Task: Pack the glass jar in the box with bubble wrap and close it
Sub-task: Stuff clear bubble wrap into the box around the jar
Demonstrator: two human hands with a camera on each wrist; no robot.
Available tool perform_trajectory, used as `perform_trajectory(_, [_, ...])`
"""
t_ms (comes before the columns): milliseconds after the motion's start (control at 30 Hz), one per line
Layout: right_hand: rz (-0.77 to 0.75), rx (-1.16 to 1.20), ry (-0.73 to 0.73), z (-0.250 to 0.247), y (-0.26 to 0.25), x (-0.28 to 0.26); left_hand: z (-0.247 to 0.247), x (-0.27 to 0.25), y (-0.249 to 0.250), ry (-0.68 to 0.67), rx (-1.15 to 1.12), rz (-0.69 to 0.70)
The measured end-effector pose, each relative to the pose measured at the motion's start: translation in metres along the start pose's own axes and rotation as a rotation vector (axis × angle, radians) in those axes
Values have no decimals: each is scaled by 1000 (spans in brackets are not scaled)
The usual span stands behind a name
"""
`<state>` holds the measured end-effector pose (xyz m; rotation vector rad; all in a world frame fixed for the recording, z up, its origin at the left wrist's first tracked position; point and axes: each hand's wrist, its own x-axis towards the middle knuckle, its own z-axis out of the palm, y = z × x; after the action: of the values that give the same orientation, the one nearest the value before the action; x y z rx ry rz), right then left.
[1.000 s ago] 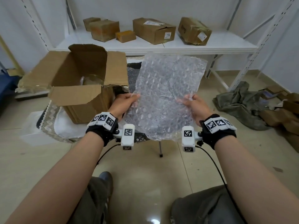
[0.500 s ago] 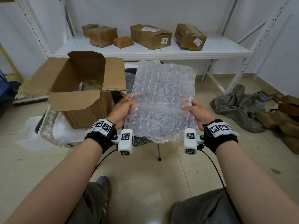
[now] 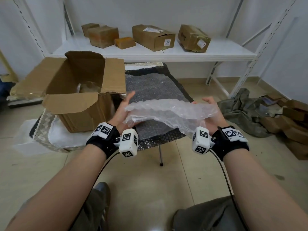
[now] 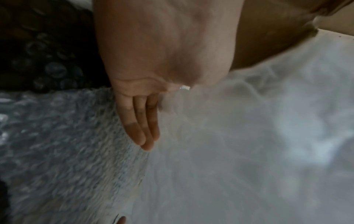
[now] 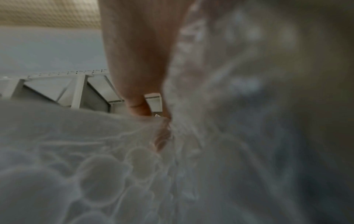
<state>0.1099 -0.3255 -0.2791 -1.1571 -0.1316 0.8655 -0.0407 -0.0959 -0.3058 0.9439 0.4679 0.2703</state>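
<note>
An open cardboard box (image 3: 80, 104) stands on the left of a low black table (image 3: 165, 137), with the glass jar (image 3: 90, 87) inside it. I hold a clear bubble wrap sheet (image 3: 170, 112) bunched and folded across the space between my hands, above the table. My left hand (image 3: 126, 105) has straight fingers (image 4: 141, 128), its palm against the sheet's left end (image 4: 249, 151). My right hand (image 3: 204, 104) curls over the right end, where thumb and fingers (image 5: 161, 136) pinch the wrap (image 5: 95, 159).
A second bubble wrap sheet (image 3: 153, 87) lies flat on the table behind my hands. White lace cloth (image 3: 50, 130) lies under the box. A white shelf (image 3: 183, 54) behind holds several cardboard boxes. A green cloth (image 3: 241, 110) and flattened cardboard (image 3: 293, 124) lie on the floor at right.
The sheet was held upright and flat; now it has dropped and folded into a horizontal bunch between my hands. My left fingers have straightened. The hands moved apart.
</note>
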Motion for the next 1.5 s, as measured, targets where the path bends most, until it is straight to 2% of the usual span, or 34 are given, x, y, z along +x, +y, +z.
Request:
perform_trajectory(67, [32,26,-72,2,-4,-5,2,1,2,-91,92,-86])
perform_trajectory(100, [40,11,-90,3,-5,-8,1,1,3,-71,97,-102])
perform_trajectory(167, [86,-79,-128,2,-5,-6,-2,5,4,-11,89,-41])
perform_trajectory(267, [158,-173,-137,-2,-5,-4,-4,7,3,-58,70,-20])
perform_trajectory(367, [189,-284,-87,-2,-5,2,-4,3,7,-38,71,-89])
perform_trajectory(500, [163,-229,-27,-4,-1,10,-2,1,3,-70,185,-94])
perform_trajectory(600, [151,-246,-22,-6,1,11,-2,2,-2,-3,256,-53])
perform_trajectory(733, [172,-375,-103,0,3,7,-4,6,-1,87,297,10])
perform_trajectory(800, [144,-392,-73,0,3,11,-5,8,0,109,313,7])
perform_trajectory(933, [120,-357,-2,-1,-1,14,-6,8,8,85,305,-35])
perform_trajectory(1200, [116,-234,96,4,-4,7,8,1,13,-117,135,-50])
perform_trajectory(1367, [120,-39,-67,13,-4,-2,13,2,7,-149,121,-49])
perform_trajectory(1500, [111,-92,-93,18,-1,-2,12,5,6,-115,173,-34])
